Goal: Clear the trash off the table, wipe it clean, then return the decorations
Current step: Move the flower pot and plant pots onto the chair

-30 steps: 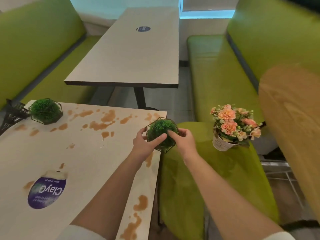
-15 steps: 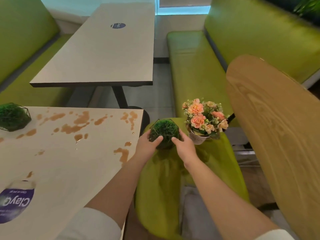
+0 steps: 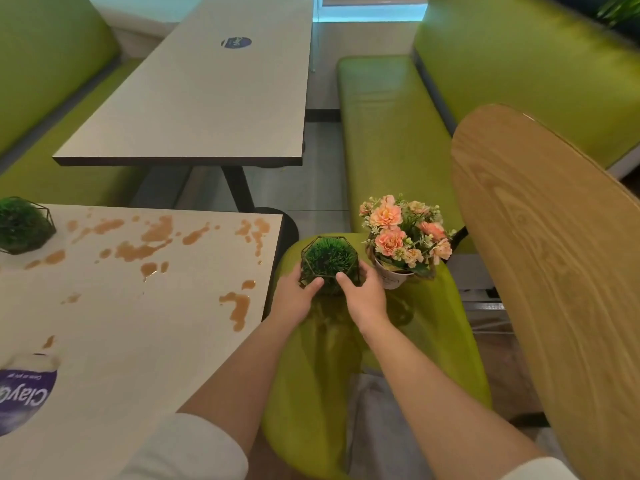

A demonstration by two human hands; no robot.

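Head view, looking down over a stained table and a green seat. At centre frame, both hands hold a green moss ball in a black wire geometric frame [image 3: 329,262] over the far end of the green chair seat [image 3: 311,358]. The left hand [image 3: 294,296] grips the frame from its left side, thumb laid across the lower front; the right hand [image 3: 363,296] grips it from the right, thumb likewise on the front and fingers curled behind. Whether the frame's base touches the seat cannot be told.

Just right of the moss ball, on the same seat, stands a white pot of peach artificial flowers [image 3: 403,237], its blooms rising above the right hand.

The lower left of the frame is filled by the pale table [image 3: 138,341]. Brown liquid stains [image 3: 145,244] scatter across its far half, with further patches near the right edge. A second moss ball in a wire frame [image 3: 20,225] sits at the table's far left corner, partly cut by the frame edge. A purple round sticker [image 3: 20,396] lies at the lower left edge.

In the upper centre stands a second, grey table [image 3: 207,98] bearing a blue sticker, flanked by green bench seats [image 3: 388,133]. A curved wooden chair back [image 3: 554,271] occupies the right of the frame.
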